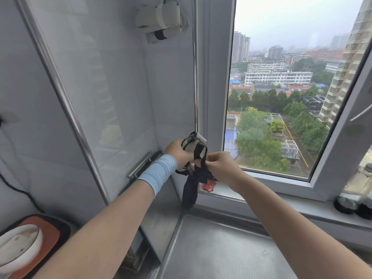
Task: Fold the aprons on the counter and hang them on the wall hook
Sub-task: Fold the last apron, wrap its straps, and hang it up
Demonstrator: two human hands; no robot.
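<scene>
My left hand [177,153] grips a folded beige apron bundle [194,142] in mid-air near the wall corner. A dark strap [191,188] runs over the bundle and hangs down toward the counter. My right hand [220,167] pinches that strap just right of the bundle. A second rolled beige apron [163,19], bound with a dark strap, hangs high on the tiled wall; its hook is hidden behind it.
A steel counter [221,248] lies below. A metal handle [141,165] sticks out from the left panel. A vertical pipe [195,77] runs beside the window [281,97]. A red packet [209,186] lies on the sill, dark jars [350,204] at right, a white-and-orange appliance [24,244] at lower left.
</scene>
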